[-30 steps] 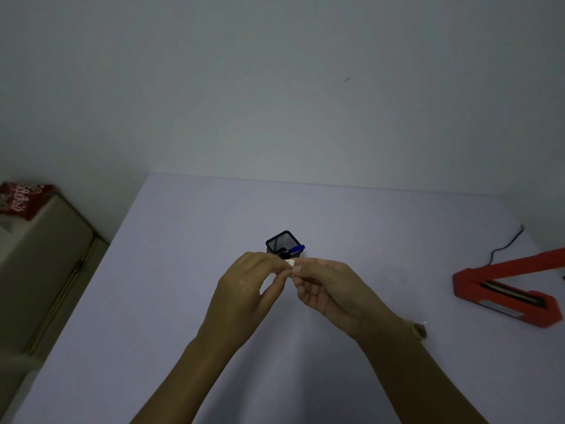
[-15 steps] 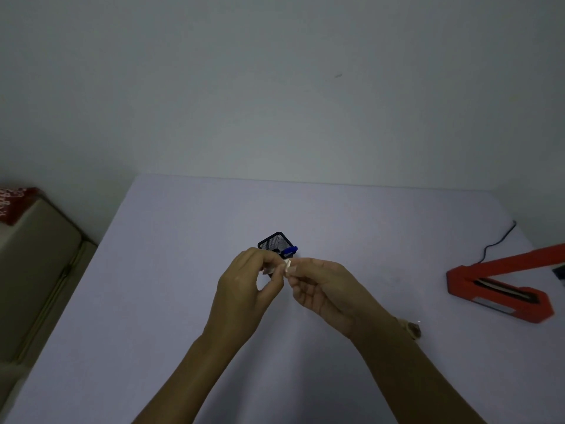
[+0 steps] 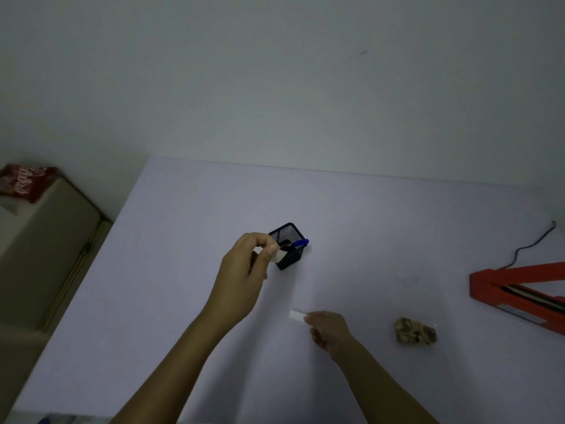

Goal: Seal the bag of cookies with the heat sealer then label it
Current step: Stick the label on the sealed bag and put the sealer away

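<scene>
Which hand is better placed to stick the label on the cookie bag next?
Right. The right hand already pinches the white label, and the bag of cookies lies to its right. The left hand is up by the pen holder, holding a small white piece.

White script on red packet (image 3: 23,183), too blurred to read

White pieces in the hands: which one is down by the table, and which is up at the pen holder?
The flat label strip in the right hand is low by the table. The left hand pinches the other white piece beside the mesh pen holder.
</scene>
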A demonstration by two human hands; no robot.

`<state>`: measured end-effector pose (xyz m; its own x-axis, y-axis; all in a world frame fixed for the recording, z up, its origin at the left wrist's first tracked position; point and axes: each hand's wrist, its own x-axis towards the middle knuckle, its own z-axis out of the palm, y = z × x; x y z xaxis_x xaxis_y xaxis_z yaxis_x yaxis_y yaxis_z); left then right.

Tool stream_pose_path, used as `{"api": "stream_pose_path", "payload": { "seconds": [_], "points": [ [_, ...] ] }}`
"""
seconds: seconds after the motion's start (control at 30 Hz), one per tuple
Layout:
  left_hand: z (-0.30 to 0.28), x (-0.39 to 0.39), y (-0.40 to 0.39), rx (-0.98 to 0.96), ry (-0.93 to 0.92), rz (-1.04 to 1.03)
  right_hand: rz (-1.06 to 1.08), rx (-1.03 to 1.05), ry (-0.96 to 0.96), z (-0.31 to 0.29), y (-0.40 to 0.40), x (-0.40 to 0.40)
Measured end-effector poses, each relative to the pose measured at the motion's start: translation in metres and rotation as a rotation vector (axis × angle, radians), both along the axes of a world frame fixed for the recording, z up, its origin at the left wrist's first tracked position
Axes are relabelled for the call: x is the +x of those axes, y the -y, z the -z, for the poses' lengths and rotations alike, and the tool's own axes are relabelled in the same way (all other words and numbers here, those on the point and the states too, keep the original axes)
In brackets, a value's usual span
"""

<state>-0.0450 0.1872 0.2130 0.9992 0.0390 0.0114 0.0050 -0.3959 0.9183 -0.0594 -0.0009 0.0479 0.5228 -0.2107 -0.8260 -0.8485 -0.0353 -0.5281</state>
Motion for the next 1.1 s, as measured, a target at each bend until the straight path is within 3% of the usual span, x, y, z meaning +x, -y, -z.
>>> {"api": "stream_pose_path", "payload": {
  "seconds": [0.1, 0.2, 0.27, 0.37, 0.43, 0.63, 0.77, 0.87, 0.93, 1.1],
  "points": [
    [0.003, 0.003, 0.001, -0.134, -0.080, 0.033, -0.208, -0.200, 0.021, 0.019, 0.001, 0.003],
    [0.004, 0.008, 0.005, -0.160, -0.086, 0.051, -0.427, -0.288, 0.022, -0.006, -0.002, 0.011],
    [0.006, 0.013, 0.008, -0.135, -0.080, 0.084, -0.297, -0.095, 0.099, -0.040, -0.006, 0.017],
    [0.008, 0.021, 0.017, -0.102, -0.075, 0.201, -0.124, 0.523, 0.027, -0.104, -0.004, 0.023],
    [0.007, 0.026, 0.030, -0.120, -0.091, 0.291, -0.050, 0.773, 0.003, -0.133, 0.006, 0.025],
    [-0.002, 0.038, 0.090, -0.167, -0.110, 0.468, 0.170, 0.871, 0.108, -0.155, 0.060, 0.021],
    [0.006, 0.050, 0.142, -0.195, -0.145, 0.477, 0.289, 0.685, 0.189, -0.147, 0.110, 0.020],
    [0.029, 0.051, 0.187, -0.252, -0.252, 0.357, 0.223, 0.138, 0.301, -0.131, 0.152, 0.019],
    [0.052, 0.047, 0.219, -0.239, -0.355, 0.335, 0.180, -0.111, 0.377, -0.116, 0.177, 0.017],
    [0.104, 0.048, 0.285, -0.237, -0.519, 0.288, 0.060, -0.309, 0.435, -0.073, 0.228, 0.026]
  ]
}}
